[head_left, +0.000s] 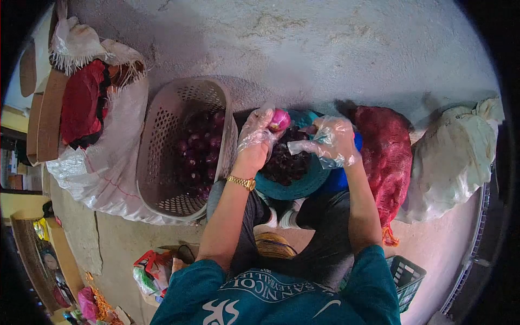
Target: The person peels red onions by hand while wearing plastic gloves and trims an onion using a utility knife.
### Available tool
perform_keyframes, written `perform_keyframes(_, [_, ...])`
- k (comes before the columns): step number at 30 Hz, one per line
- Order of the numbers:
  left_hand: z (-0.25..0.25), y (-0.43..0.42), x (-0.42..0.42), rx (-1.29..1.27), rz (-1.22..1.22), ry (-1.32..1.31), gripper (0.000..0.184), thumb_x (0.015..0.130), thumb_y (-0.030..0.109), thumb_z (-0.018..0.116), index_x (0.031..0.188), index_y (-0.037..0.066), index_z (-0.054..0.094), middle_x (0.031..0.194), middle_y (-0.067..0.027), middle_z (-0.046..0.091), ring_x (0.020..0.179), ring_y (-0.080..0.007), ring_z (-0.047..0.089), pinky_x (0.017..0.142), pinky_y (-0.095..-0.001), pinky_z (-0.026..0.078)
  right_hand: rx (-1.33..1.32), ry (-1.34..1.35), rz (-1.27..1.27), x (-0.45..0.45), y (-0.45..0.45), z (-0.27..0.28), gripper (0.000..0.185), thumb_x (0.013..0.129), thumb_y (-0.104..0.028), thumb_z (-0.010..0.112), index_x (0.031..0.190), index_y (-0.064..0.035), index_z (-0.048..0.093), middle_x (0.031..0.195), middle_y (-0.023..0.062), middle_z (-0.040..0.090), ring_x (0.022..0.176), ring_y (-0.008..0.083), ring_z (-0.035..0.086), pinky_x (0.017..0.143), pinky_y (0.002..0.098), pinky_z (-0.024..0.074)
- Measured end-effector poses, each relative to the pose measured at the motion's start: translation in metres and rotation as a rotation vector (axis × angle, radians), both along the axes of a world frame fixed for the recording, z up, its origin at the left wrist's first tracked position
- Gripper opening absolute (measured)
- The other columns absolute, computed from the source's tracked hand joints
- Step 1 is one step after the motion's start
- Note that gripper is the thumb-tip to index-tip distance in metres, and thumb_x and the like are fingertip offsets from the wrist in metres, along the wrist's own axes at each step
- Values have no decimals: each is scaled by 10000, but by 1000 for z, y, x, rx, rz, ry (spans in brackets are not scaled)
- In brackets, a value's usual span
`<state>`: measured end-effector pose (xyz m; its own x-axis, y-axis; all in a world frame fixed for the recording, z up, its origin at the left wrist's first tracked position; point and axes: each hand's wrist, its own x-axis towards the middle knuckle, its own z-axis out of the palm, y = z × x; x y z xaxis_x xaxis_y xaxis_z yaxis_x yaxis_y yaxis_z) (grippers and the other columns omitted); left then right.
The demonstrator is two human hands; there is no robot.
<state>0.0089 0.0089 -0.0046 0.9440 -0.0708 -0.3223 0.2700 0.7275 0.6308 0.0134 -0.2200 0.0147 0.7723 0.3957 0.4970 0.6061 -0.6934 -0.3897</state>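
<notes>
A peeled-looking, bright purple onion (279, 120) is held in my left hand (257, 131), which wears a clear plastic glove and has a gold watch at the wrist. My right hand (331, 142), also in a clear glove, is closed just to the right, its fingers partly hidden by the plastic; what it holds, if anything, I cannot make out. Below both hands stands a teal basin (295, 190) with dark onion skins (284, 165) in it. Left of my left hand, a perforated grey basket (157, 157) holds many purple onions (197, 154).
A red mesh sack (383, 154) and a whitish sack (452, 160) lie at the right. A large white sack (116, 168) and cardboard (53, 119) stand at the left. Behind runs a rough wall (325, 54). A green crate (405, 279) sits at the lower right.
</notes>
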Motion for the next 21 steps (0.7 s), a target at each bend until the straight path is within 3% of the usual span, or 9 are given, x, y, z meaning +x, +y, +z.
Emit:
perform_keyframes(3, [-11,5,2,-12,-21,-63,283,963,151,655,1214,59,562,1168,-82,621,1115,-230,617,957,-473,552,-44,35,-22,-3,4,10,546,715,-559,791,854,-41,689,709,140,645,646,354,638,606,444,501])
perform_keyframes(8, [-19,4,0,-106,-79,-60,269,1011,276,586,1183,69,594,1152,-87,640,1057,-215,641,887,-417,563,58,73,-52,-2,9,9,535,717,-577,768,833,-71,636,697,143,626,690,364,645,620,437,503])
perform_keyframes(12, [1,0,-5,30,-196,-113,323,1029,323,548,1216,64,590,1148,-87,643,1043,-200,643,885,-375,556,35,86,-53,-2,15,6,546,728,-588,757,818,-68,616,694,144,617,680,370,635,608,435,498])
perform_keyframes(15, [-1,-1,-4,24,-230,1,366,1038,337,519,1230,33,586,1155,-76,615,1040,-159,608,928,-360,530,15,109,-66,-3,22,6,548,729,-591,755,818,-68,617,698,146,615,680,373,634,606,443,494])
perform_keyframes(17, [-7,-2,-4,305,-267,-205,403,1036,348,525,1266,21,575,1202,-86,605,1060,-163,595,929,-361,524,35,116,-61,-4,24,9,547,729,-590,756,818,-68,618,705,149,620,680,372,635,606,446,493])
perform_keyframes(18, [-4,-4,-4,304,-268,-205,403,1036,348,525,1266,21,575,1202,-86,605,1060,-163,595,929,-361,524,52,124,-55,-4,24,10,546,729,-589,756,818,-68,619,712,151,624,681,372,636,607,448,492])
perform_keyframes(20, [3,-7,-7,649,-250,-443,370,1035,337,534,1293,75,572,1171,-53,614,998,-144,617,844,-299,544,32,119,-72,-5,24,11,572,735,-609,749,835,-57,635,707,153,632,683,380,639,612,448,488])
perform_keyframes(21, [9,-8,-8,649,-250,-442,370,1035,337,534,1293,75,572,1171,-53,614,998,-144,617,844,-299,544,12,113,-88,-5,24,11,600,740,-629,741,852,-46,652,702,155,640,684,389,642,617,449,484])
